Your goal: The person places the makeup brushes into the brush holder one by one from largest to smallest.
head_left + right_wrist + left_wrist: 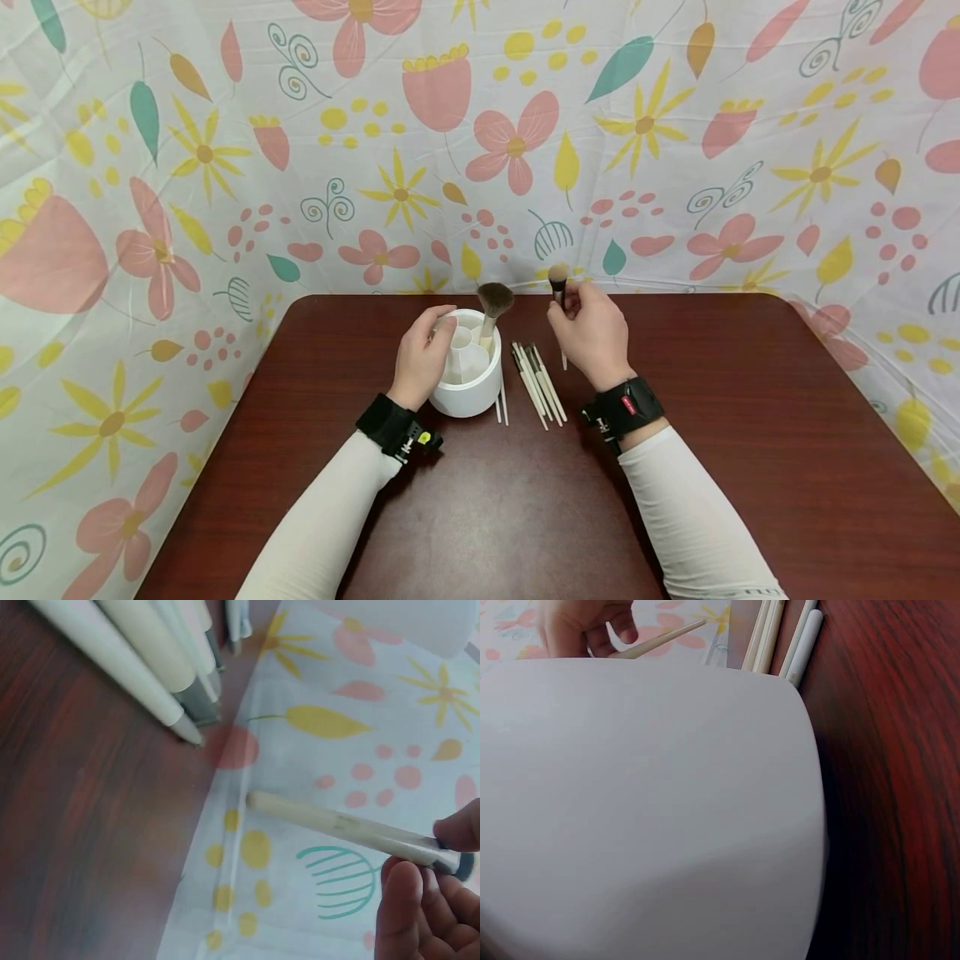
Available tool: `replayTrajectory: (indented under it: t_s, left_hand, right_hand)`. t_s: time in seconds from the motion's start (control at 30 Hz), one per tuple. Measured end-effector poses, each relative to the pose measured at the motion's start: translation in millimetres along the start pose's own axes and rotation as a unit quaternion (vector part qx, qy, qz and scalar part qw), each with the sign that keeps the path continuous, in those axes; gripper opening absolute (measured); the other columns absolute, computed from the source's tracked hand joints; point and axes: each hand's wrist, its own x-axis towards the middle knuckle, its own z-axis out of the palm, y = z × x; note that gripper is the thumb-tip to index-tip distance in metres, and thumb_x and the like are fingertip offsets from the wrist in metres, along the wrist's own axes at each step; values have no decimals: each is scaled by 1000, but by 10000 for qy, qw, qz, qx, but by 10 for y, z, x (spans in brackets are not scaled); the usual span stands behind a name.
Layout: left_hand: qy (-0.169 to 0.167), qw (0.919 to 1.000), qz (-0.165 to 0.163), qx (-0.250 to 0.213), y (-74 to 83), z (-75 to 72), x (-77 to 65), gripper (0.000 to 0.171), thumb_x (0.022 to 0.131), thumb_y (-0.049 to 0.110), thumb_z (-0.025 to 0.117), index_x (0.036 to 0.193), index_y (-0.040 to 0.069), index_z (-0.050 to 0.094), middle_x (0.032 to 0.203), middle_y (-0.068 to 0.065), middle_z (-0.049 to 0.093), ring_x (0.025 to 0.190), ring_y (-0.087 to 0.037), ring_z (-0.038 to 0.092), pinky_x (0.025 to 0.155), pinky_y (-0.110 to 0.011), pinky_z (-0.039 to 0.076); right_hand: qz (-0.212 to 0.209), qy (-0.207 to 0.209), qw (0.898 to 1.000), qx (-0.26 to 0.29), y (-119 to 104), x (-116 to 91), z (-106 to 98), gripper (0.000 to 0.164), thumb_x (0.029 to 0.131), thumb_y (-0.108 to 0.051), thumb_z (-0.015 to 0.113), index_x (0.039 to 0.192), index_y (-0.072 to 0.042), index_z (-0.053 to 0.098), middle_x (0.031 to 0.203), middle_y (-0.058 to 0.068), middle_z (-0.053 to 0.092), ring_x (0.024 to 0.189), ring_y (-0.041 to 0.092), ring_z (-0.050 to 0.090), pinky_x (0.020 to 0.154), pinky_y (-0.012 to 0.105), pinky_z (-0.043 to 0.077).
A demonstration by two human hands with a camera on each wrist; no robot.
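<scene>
Between right fingers point(400, 901), pinched brush point(337, 826), roughly upright; left of them, white holder point(467, 404), nearest left fingers point(442, 336) of unclear grip.

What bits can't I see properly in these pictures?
- Bristles of the brush in the right hand: right wrist view, cut off by the right edge.
- Print on its handle: same view, too blurred to read.
- Fluffy brush's lower end: head view, hidden inside the white holder.
- Holder's inside: left wrist view, blocked by its outer wall.
</scene>
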Motion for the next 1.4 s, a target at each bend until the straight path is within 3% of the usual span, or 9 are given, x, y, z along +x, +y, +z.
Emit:
replayTrajectory:
  t_s: [0.13, 0.33, 0.7, 0.93, 1.1, 1.2, 1.4]
  left_hand:
    - [24, 10000, -11, 13, 2, -1, -3, 34, 105, 40, 44, 130, 23, 60, 126, 8, 60, 98, -11, 56, 84, -40, 45]
    - [5, 10000, 1, -10, 12, -12, -9, 35, 105, 40, 44, 130, 21, 60, 126, 7, 59, 98, -11, 55, 84, -41, 44]
    - [33, 10000, 16, -20, 11, -19, -12, 33, 105, 42, 45, 129, 26, 60, 124, 6, 60, 96, -13, 55, 83, -41, 45]
    - [17, 10000, 4, -39, 4, -20, -16, 35, 105, 42, 45, 130, 23, 60, 125, 6, 60, 96, -13, 55, 83, -41, 45]
    - [2, 10000, 29, -48, 19, -24, -17, 33, 105, 42, 44, 130, 25, 59, 125, 7, 60, 96, -12, 55, 83, -41, 45]
    - [2, 10000, 23, -23, 22, -23, -7, 33, 105, 43, 44, 129, 27, 59, 124, 8, 60, 96, -12, 55, 84, -41, 45]
    - [-20, 10000, 26, -35, 6, -13, -1, 41, 105, 44, 44, 131, 17, 60, 124, 6, 60, 97, -12, 56, 84, -41, 45]
  right_hand:
    - [12, 206, 9988, 450, -62, 11, -23, 29, 92, -34, 65, 111, -12, 63, 92, 0, 62, 77, 13, 57, 67, 37, 44]
    - [-46, 514, 9933, 1029, -155, 18, -65, 28, 91, -33, 67, 109, -12, 64, 93, 1, 64, 80, 13, 58, 69, 34, 45]
    - [-869, 985, 9773, 1662, -274, 1, -76, 25, 92, -29, 68, 108, -11, 63, 94, -3, 62, 79, 8, 60, 68, 29, 49]
    - [-1435, 1181, 9595, 2115, -384, -33, -91, 22, 89, -14, 71, 108, -5, 63, 95, 5, 63, 78, 14, 62, 62, 34, 51]
    - [-1644, 1242, 9484, 2409, -616, -86, -216, 22, 86, 1, 71, 105, 4, 61, 90, 17, 62, 74, 24, 63, 59, 40, 50]
    - [-1636, 1219, 9453, 2545, -740, -119, -285, 22, 84, 5, 70, 104, 7, 60, 90, 20, 61, 74, 27, 63, 60, 36, 50]
    - [-1700, 1347, 9360, 2772, -819, -153, -304, 24, 82, 8, 70, 104, 8, 60, 90, 19, 61, 73, 26, 63, 61, 26, 49]
